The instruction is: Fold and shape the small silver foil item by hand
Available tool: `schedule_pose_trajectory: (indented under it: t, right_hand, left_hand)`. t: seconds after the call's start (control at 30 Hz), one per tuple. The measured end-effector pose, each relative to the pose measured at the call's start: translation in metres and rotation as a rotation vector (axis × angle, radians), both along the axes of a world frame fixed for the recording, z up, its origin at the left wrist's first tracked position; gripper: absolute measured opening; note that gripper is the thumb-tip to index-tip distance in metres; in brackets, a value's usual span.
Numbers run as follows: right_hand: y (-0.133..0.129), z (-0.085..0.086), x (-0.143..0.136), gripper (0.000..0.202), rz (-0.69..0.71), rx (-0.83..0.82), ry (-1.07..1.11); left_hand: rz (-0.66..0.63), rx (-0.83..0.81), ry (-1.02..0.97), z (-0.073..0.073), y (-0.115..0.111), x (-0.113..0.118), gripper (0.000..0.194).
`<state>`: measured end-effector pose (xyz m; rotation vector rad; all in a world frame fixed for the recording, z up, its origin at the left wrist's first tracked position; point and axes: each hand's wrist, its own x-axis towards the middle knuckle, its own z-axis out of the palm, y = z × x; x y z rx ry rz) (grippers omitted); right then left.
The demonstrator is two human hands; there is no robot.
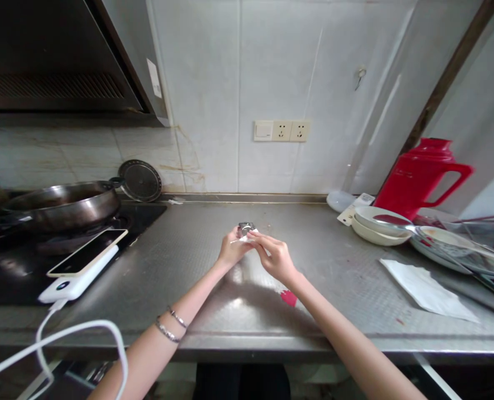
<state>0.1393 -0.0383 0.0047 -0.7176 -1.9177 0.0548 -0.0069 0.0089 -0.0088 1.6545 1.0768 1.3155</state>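
Over the middle of the steel counter (196,239), both hands meet at a small dark, silvery object (247,227) whose kind is too small to make out. My left hand (230,249) is closed around it from the left. My right hand (278,258) comes in from the right, its fingers pinched together against a thin white piece, like tissue (241,239), beside the object. Fingers partly cover both things. On the counter just below my right wrist lies a torn red scrap (289,298).
At left, a pan (71,205) sits on the black stove. A phone (90,253) rests on a white power bank (80,278) with a cable (80,330). A red thermos (417,178), stacked bowls (380,228) and a white napkin (425,289) are at right.
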Motion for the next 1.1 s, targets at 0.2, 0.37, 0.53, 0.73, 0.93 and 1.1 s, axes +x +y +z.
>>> schedule_pose_trajectory:
  t: [0.2, 0.37, 0.53, 0.73, 0.93, 1.1]
  right_hand:
    - [0.003, 0.013, 0.018, 0.022, -0.199, -0.057, 0.195]
    - [0.028, 0.025, 0.028, 0.034, -0.376, -0.157, 0.391]
    - [0.033, 0.008, 0.020, 0.031, -0.029, -0.426, 0.387]
    - [0.025, 0.004, 0.019, 0.054, 0.358, -0.642, 0.370]
    - [0.022, 0.000, 0.020, 0.087, 0.391, -0.619, 0.180]
    - [0.022, -0.006, 0.012, 0.089, 0.268, -0.545, 0.183]
  left_hand:
    - [-0.118, -0.089, -0.076, 0.006, -0.003, 0.003, 0.050]
    - [-0.266, -0.101, -0.057, 0.014, -0.017, 0.009, 0.046]
    - [-0.272, -0.109, -0.072, 0.018, -0.020, 0.008, 0.041]
    - [-0.211, -0.142, -0.085, 0.020, -0.015, 0.005, 0.045]
    - [-0.176, -0.158, -0.057, 0.019, -0.012, 0.004, 0.046]
    - [-0.201, -0.204, -0.057, 0.013, -0.008, 0.004, 0.045]
